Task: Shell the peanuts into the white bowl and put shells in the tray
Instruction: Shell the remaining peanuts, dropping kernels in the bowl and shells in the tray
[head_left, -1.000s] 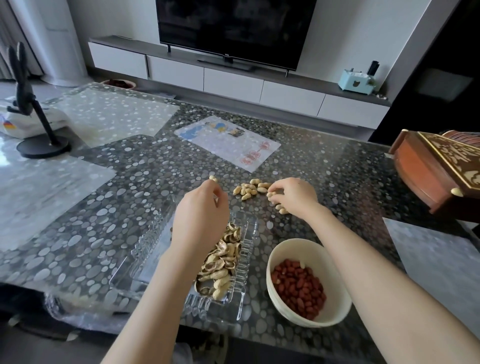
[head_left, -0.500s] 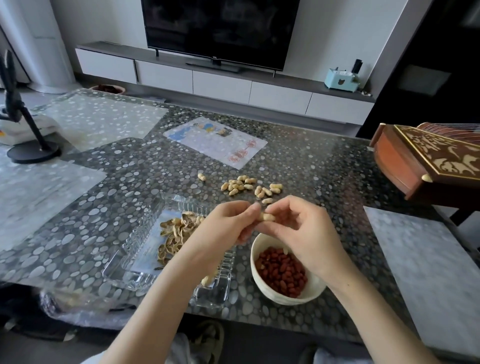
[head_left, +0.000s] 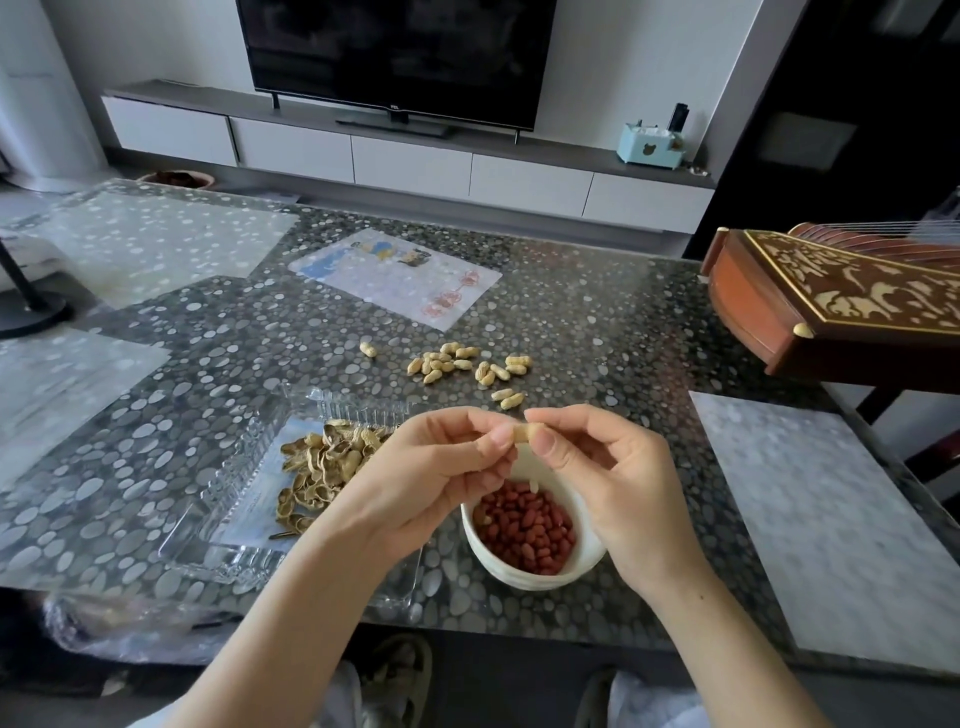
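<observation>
My left hand (head_left: 431, 478) and my right hand (head_left: 608, 467) meet above the white bowl (head_left: 587, 566), both pinching one unshelled peanut (head_left: 523, 432) between thumbs and fingertips. The bowl holds red-skinned kernels (head_left: 530, 525). To its left lies the clear plastic tray (head_left: 228, 525) with a heap of empty shells (head_left: 322, 467); my left wrist hides part of it. A pile of unshelled peanuts (head_left: 462, 366) is scattered on the table beyond my hands, with one stray peanut (head_left: 368, 349) off to the left.
The pebble-patterned table (head_left: 597, 332) carries a printed sheet (head_left: 395, 275) at the back, pale mats (head_left: 831, 514) at the right and left, and a carved wooden zither (head_left: 831, 306) jutting in at the right. A black stand base (head_left: 26, 312) sits far left.
My right hand picked a peanut from the pile and drew back over the bowl. My left hand left the tray and joined it on the peanut. The camera tilted down slightly.
</observation>
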